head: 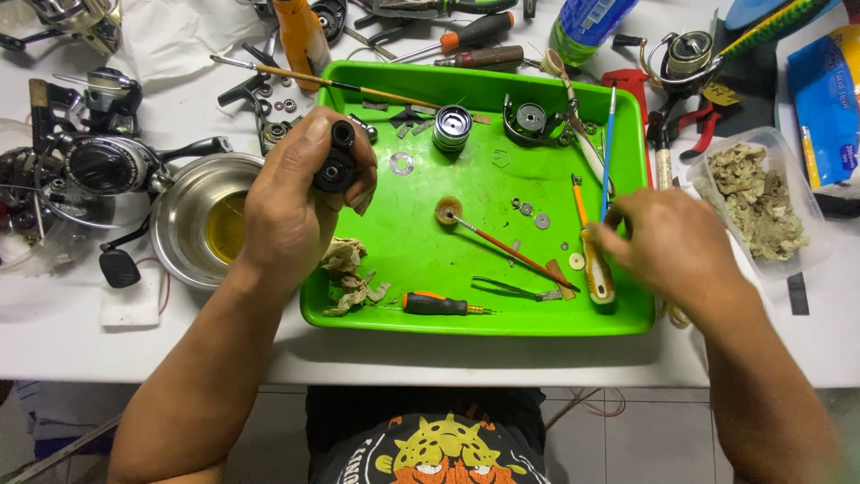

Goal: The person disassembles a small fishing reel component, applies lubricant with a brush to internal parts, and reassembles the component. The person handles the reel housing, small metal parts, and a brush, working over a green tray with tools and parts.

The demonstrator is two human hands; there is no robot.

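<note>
My left hand [300, 202] grips a black reel part [338, 161]; my right hand [667, 242] (fingers curled, nothing held that I can see) sits just right of the brush [593, 255] lying lengthwise in the green tray [484, 318].

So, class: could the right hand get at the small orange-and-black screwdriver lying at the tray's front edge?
Probably yes. The right hand hovers over the tray's right side, and the screwdriver lies uncovered, with only tweezers between.

Tiny washers [534, 213], kind untellable

On the table [54, 350], a bowl [184, 220] sits left of the tray [502, 318], a tub [788, 179] right; probably washers [530, 213] lie inside.
</note>
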